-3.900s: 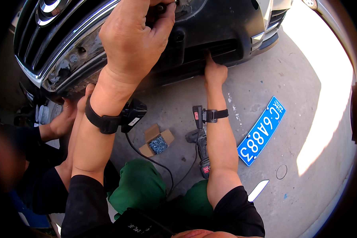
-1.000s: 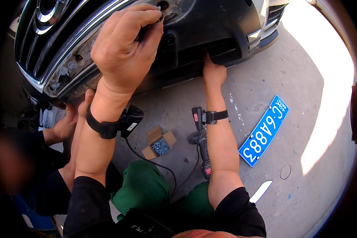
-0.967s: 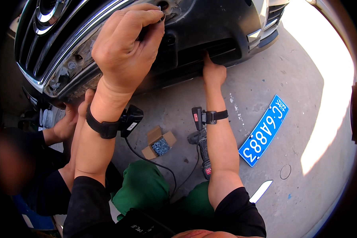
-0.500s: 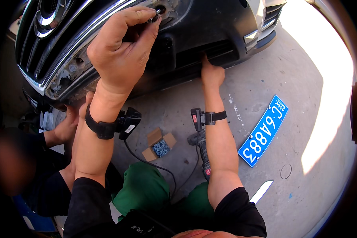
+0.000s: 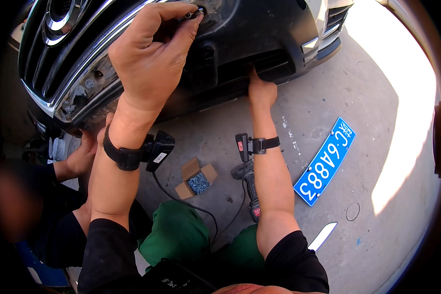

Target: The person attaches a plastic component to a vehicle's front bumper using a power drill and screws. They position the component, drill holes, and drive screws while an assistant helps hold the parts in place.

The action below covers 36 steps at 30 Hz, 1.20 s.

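Observation:
My left hand point(image 5: 147, 54) is closed, thumb and forefinger pinching a small metal piece point(image 5: 193, 14) at a hole in the dark, scuffed upper part of the car's front bumper point(image 5: 255, 29). My right hand point(image 5: 262, 90) is lower and to the right, gripping the bumper at the lower edge of the intake slot point(image 5: 264, 61); one digit reaches into the slot and its tip is hidden. Both wrists wear black straps with small devices. Behind my left forearm, a co-worker's hands point(image 5: 87, 143) are raised at the bumper's left underside.
A co-worker point(image 5: 19, 201) crouches at my left. On the concrete floor lie an open cardboard box of screws point(image 5: 199, 183), a cordless power tool point(image 5: 250, 191) under my right forearm, a blue licence plate point(image 5: 324, 161) and a white strip point(image 5: 323, 236). A chrome grille point(image 5: 59, 22) is at upper left.
Since the earliest frame my left hand has shifted left. In the last half second it rose slightly, bringing the pinched piece against the hole. My right hand stays at the slot.

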{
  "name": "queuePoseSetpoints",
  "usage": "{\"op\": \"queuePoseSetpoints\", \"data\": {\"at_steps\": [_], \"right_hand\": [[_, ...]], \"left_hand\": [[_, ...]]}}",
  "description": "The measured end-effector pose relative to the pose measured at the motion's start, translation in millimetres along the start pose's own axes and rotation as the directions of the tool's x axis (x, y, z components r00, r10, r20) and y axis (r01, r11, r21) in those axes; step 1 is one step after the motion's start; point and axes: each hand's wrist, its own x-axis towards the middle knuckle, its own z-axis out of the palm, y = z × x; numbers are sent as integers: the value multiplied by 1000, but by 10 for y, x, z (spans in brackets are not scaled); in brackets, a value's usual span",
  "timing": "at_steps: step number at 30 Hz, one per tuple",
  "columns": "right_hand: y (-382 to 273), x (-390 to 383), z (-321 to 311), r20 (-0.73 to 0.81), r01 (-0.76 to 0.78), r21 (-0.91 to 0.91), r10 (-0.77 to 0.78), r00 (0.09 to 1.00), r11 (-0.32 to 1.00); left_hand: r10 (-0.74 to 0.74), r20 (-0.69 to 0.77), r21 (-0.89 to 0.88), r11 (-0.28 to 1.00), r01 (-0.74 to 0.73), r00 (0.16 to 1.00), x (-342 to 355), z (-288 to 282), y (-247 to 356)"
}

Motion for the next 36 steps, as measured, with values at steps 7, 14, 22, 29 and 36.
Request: {"op": "queuePoseSetpoints", "data": {"at_steps": [7, 14, 22, 29, 36], "right_hand": [[46, 78, 41, 42, -98, -64, 100, 994, 993], [-78, -76, -17, 53, -74, -47, 76, 996, 996], [375, -84, -46, 106, -29, 258, 1, 994, 966], [1384, -260, -814, 491, 298, -585, 37, 870, 754], [1995, -1182, -1494, 642, 425, -742, 371, 671, 518]], "left_hand": [[41, -18, 76, 996, -40, 999, 3, 29, 0], [11, -71, 73, 997, -6, 997, 19, 45, -45], [33, -130, 86, 996, -21, 991, 36, 89, -62], [113, -198, 15, 994, -113, 974, -62, 219, -210], [29, -183, -184, 981, -63, 983, -2, 146, -80]]}}
